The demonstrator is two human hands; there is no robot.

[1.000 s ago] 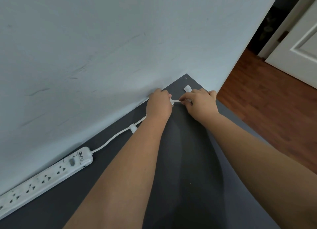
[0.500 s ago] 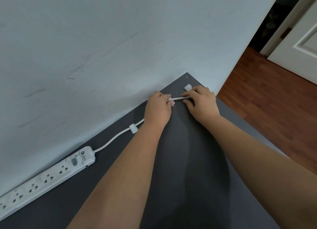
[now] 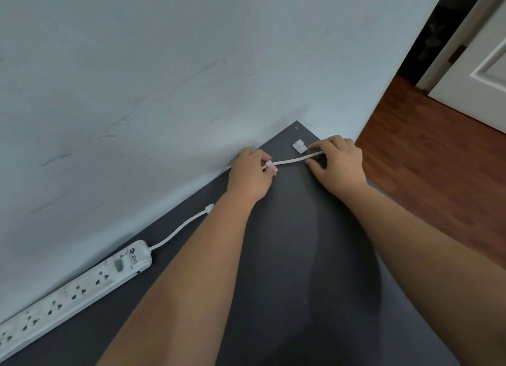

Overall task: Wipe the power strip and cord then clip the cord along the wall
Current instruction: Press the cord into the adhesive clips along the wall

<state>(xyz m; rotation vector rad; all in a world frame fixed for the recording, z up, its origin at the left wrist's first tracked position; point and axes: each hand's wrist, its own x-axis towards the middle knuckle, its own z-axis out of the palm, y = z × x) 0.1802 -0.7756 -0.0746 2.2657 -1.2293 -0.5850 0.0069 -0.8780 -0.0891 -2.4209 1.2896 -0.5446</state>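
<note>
A white power strip [image 3: 74,291] lies along the foot of the pale wall [image 3: 164,92] at lower left. Its white cord [image 3: 178,230] runs right through a small white clip [image 3: 209,208], passes behind my left forearm, and shows again between my hands. My left hand [image 3: 250,174] pinches a second white clip [image 3: 269,164] around the cord near the wall. My right hand [image 3: 338,163] holds the cord's further stretch taut between thumb and fingers. A third, loose white clip [image 3: 299,145] lies on the dark mat just left of my right hand.
Everything rests on a dark grey mat [image 3: 287,283] whose far corner meets the wall. To the right is brown wood flooring [image 3: 438,160], with a white door [image 3: 487,53] and a dark doorway beyond.
My hands have moved apart: the right hand slid right along the cord, exposing a longer taut stretch between the hands. The left hand stayed on its clip.
</note>
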